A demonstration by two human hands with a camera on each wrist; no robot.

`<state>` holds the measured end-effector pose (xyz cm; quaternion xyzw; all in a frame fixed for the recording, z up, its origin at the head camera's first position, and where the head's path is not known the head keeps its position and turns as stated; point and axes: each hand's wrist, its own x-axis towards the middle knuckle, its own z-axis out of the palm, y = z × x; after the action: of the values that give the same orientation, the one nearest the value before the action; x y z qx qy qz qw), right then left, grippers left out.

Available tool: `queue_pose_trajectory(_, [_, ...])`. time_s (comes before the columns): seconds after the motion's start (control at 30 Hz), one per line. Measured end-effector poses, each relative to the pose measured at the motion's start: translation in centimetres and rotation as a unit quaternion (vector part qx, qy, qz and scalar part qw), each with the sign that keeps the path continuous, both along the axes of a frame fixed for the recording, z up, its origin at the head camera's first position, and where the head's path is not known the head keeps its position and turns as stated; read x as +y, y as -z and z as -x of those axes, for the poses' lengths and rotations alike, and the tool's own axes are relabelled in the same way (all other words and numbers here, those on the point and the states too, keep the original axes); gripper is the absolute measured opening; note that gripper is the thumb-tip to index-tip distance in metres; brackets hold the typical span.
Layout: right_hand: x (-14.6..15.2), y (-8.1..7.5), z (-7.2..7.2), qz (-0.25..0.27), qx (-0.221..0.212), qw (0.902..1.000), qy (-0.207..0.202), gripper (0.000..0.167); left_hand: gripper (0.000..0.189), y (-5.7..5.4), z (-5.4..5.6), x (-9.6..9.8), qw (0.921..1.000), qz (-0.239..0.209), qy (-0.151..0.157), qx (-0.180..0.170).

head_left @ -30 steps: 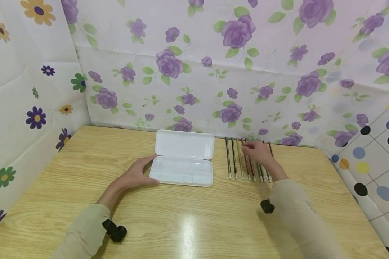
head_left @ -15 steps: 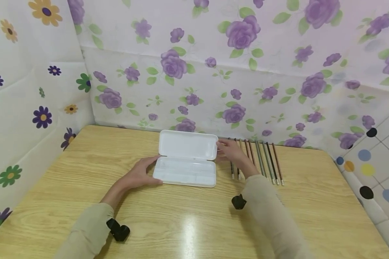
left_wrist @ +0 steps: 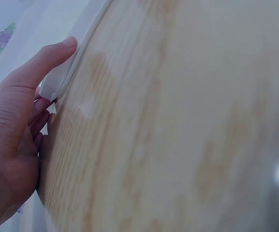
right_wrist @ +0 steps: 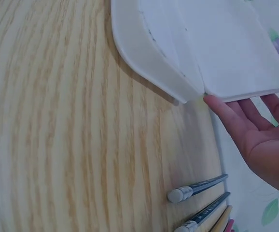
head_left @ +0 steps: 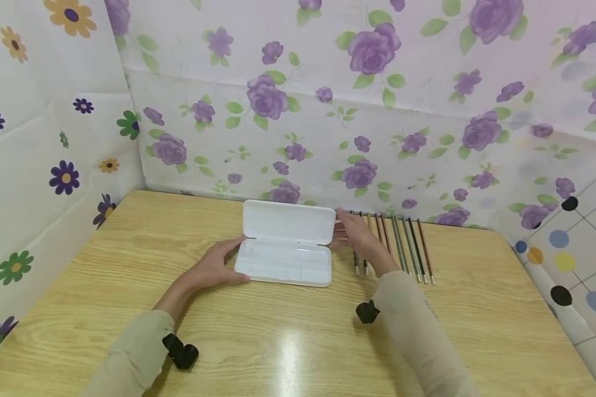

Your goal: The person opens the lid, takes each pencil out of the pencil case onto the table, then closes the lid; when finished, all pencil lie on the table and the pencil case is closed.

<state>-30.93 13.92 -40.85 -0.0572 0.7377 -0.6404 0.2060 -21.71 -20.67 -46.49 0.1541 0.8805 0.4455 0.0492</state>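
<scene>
A white plastic pencil case (head_left: 282, 263) lies on the table, its hinged lid (head_left: 289, 221) raised and leaning back. My left hand (head_left: 211, 268) holds the case's left end, thumb at the front corner and fingers round the back. In the left wrist view that thumb (left_wrist: 57, 54) presses on the case's rim. At the lid's right edge is my right hand (head_left: 355, 234). Seen from the right wrist, its fingers (right_wrist: 248, 116) reach out straight behind the lid, fingertips at its edge, thumb apart. The case's compartments hold nothing.
Several pencils (head_left: 414, 251) lie side by side right of the case, eraser ends toward me; my right hand covers part of the row. The wooden table (head_left: 258, 336) meets a flowered cloth (head_left: 318, 132) right behind the case.
My right hand has moved left from over the pencils to the lid's edge, and its thumb has lifted since half a second ago. The left hand keeps its hold on the case.
</scene>
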Motion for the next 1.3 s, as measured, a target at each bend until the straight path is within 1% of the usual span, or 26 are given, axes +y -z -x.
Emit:
queue_pose_trajectory(0.13, [0.2, -0.6, -0.4, 0.004, 0.001, 0.9993, -0.036, 0.068, 0.097, 0.1, 0.0, -0.1, 1.0, -0.001, -0.002, -0.003])
queue_pose_trajectory(0.2, [0.5, -0.8, -0.6, -0.017, 0.015, 0.9977, -0.063, 0.071, 0.097, 0.1, 0.0, 0.0, 1.0, 0.001, -0.006, -0.006])
queue_pose_trajectory(0.27, [0.7, -1.1, -0.9, -0.053, 0.04, 0.9937, -0.091, 0.071, 0.097, 0.1, 0.0, 0.0, 0.9999, 0.006, -0.011, -0.007])
queue_pose_trajectory(0.3, [0.9, -1.2, -1.0, -0.075, 0.056, 0.9905, -0.101, 0.069, 0.097, 0.1, 0.0, 0.1, 0.9998, 0.006, -0.013, -0.01])
queue_pose_trajectory(0.4, [1.3, -1.7, -1.6, -0.133, 0.107, 0.9753, -0.14, 0.057, 0.099, 0.0, -0.1, 0.2, 0.9997, 0.008, -0.018, -0.016])
queue_pose_trajectory(0.47, [1.4, -1.9, -1.9, -0.151, 0.129, 0.9663, -0.164, 0.052, 0.1, -0.1, -0.1, 0.2, 0.9996, 0.007, -0.02, -0.02])
queue_pose_trajectory(0.57, [1.2, -2.1, -2.5, -0.169, 0.144, 0.9547, -0.199, 0.051, 0.098, -0.2, -0.1, 0.1, 0.9996, 0.002, -0.018, -0.023])
queue_pose_trajectory(0.63, [0.8, -2.2, -3.0, -0.185, 0.158, 0.9445, -0.22, 0.05, 0.097, -0.2, -0.1, 0.1, 0.9996, -0.009, -0.014, -0.024])
queue_pose_trajectory(0.77, [0.0, -2.2, -4.0, -0.229, 0.205, 0.9124, -0.271, 0.048, 0.098, -0.2, 0.0, 0.0, 0.9993, -0.03, -0.006, -0.022])
queue_pose_trajectory(0.87, [-0.5, -2.0, -4.8, -0.251, 0.238, 0.8882, -0.302, 0.048, 0.099, -0.1, 0.0, 0.0, 0.9992, -0.032, -0.006, -0.022])
queue_pose_trajectory(0.93, [-0.8, -1.7, -5.2, -0.263, 0.255, 0.8755, -0.315, 0.048, 0.099, -0.1, 0.0, -0.1, 0.9992, -0.029, -0.008, -0.025])
queue_pose_trajectory(1.07, [-1.2, -1.2, -5.8, -0.289, 0.283, 0.8527, -0.331, 0.049, 0.098, 0.0, 0.0, -0.1, 0.9993, -0.023, -0.011, -0.028])
queue_pose_trajectory(1.13, [-1.3, -0.8, -6.1, -0.296, 0.294, 0.847, -0.329, 0.049, 0.098, 0.0, 0.0, -0.1, 0.9993, -0.022, -0.012, -0.027])
queue_pose_trajectory(1.17, [-1.3, -0.7, -6.2, -0.301, 0.304, 0.8421, -0.329, 0.049, 0.098, 0.0, 0.0, -0.1, 0.9992, -0.024, -0.013, -0.029])
queue_pose_trajectory(1.23, [-1.3, -0.3, -6.4, -0.309, 0.326, 0.8307, -0.329, 0.05, 0.098, 0.0, -0.1, -0.1, 0.9992, -0.025, -0.013, -0.03])
queue_pose_trajectory(1.3, [-1.2, 0.1, -6.6, -0.314, 0.354, 0.8168, -0.33, 0.051, 0.099, -0.1, -0.1, 0.0, 0.9992, -0.022, -0.014, -0.03])
